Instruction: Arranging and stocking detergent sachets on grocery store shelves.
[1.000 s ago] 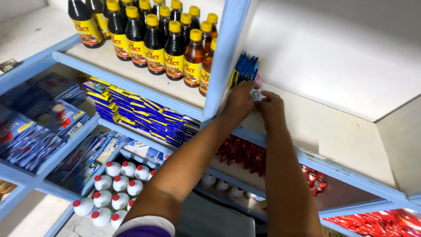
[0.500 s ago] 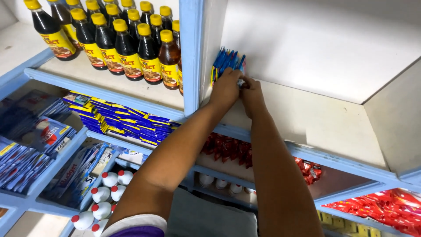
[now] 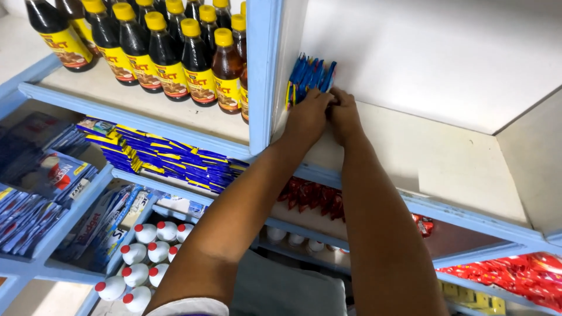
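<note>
My left hand (image 3: 307,117) and my right hand (image 3: 344,115) pressed together, fingers closed on the blue sachets (image 3: 310,76), sachets upright in the left back corner of the white shelf (image 3: 433,158), against the blue post (image 3: 261,76), dark sauce bottles (image 3: 175,52) just beyond.

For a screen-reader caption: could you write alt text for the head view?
Left hand and right hand press a bunch of blue sachets upright into the corner of a white shelf. Dark yellow-capped bottles stand in the next compartment.
</note>
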